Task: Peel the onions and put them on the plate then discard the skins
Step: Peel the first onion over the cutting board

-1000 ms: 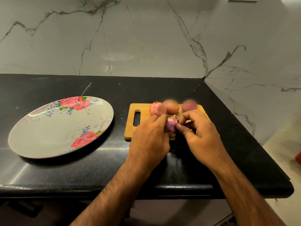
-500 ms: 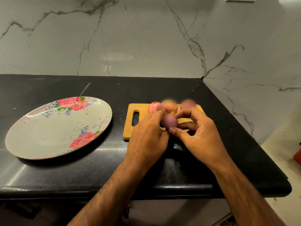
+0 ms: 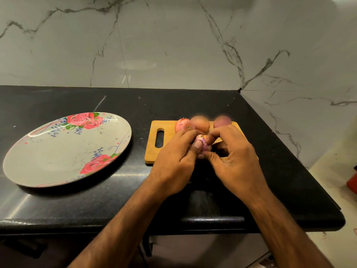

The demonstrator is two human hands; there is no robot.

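A small purple onion [image 3: 203,143] sits between both hands above the wooden cutting board [image 3: 168,130]. My left hand [image 3: 173,163] grips it from the left with the thumb over its front. My right hand [image 3: 231,159] pinches it from the right, thumb and forefinger at its top. Most of the onion is hidden by fingers. Three unpeeled onions lie along the board's far edge: a pink one [image 3: 184,127], a tan one [image 3: 200,123] and a reddish one [image 3: 222,121]. The flowered plate [image 3: 48,159] lies on the counter to the left, with nothing on it.
The black counter [image 3: 193,101] ends at a marble wall behind and to the right. Its front edge runs just under my forearms. A red object [image 3: 352,180] shows at the far right, on the floor side.
The onion has turned between my fingers. My left thumb now lies across its front, and my right thumb and forefinger have moved up to its top.
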